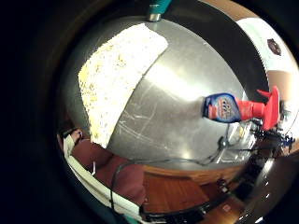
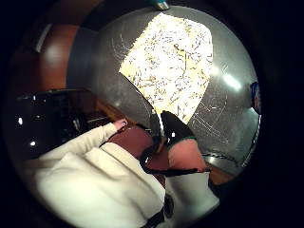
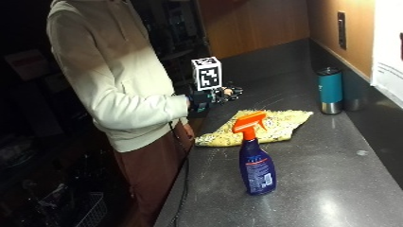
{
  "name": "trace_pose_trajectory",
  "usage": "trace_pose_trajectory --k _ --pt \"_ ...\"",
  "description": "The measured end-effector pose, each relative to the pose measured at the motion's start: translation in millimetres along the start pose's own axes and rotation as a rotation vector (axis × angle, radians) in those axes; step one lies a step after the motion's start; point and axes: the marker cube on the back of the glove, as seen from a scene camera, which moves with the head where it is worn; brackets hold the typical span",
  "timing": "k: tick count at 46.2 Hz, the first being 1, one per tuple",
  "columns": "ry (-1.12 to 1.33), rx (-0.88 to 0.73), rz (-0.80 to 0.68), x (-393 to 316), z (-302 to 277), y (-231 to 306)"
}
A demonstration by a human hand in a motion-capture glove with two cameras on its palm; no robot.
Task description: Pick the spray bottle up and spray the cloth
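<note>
Dark grey stone, speckled and finely scratched, forms the countertop [image 3: 327,189] on which three things are counted: one spray bottle [image 3: 256,158], one cloth [image 3: 271,126] and one teal tumbler [image 3: 330,90]. The spray bottle is stood upright, blue-bodied with a printed label and an orange neck and trigger head, well apart from the gloved right hand [image 3: 214,97] and on the near side of the cloth from the outside camera. The cloth is spread flat just beyond the hand; it is yellow and white, mottled in pattern, roughly rectangular with one corner folded toward the counter edge. The tumbler, cylindrical with a metal base and dark lid, is set past the cloth near the back wall. The right hand is held above the counter edge beside the cloth, touching nothing; whether its fingers are straight or curled cannot be told. The other hand [image 2: 118,124] is seen bare at the end of a cream sleeve, hanging by reddish-brown trousers. Wooden panelling is seen behind the counter, and wood flooring below it.
</note>
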Motion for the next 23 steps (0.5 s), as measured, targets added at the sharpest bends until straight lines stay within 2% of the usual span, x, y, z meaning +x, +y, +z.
trace_pose_trajectory --k 23 --pt "-0.058 0.038 0.01 14 0 -1"
